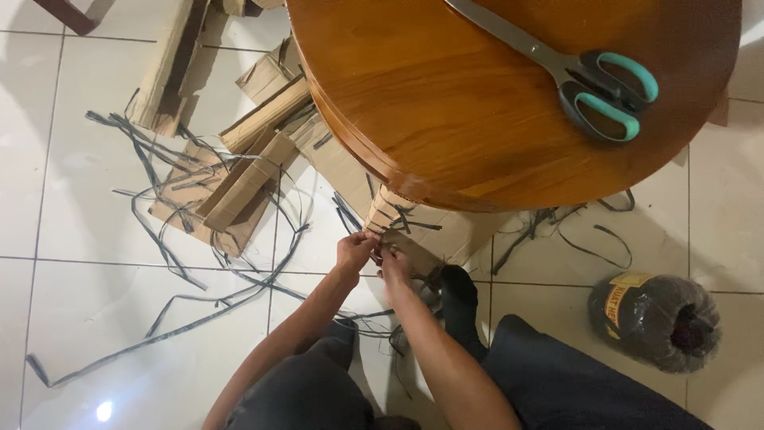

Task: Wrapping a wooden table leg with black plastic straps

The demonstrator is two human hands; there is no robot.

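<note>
Cardboard bundle (395,216) just above your grips: left hand (354,251), right hand (394,267) both pinching dark strap (387,248) there; scissors (585,76) on counter (446,119) beyond.

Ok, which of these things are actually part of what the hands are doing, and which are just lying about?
In hand:
left hand and right hand, both pinching at a dark strap
cardboard piece the strap lies across

Lying about:
scissors on the round wooden table
loose straps on the floor
cardboard scraps
bagged roll
</note>
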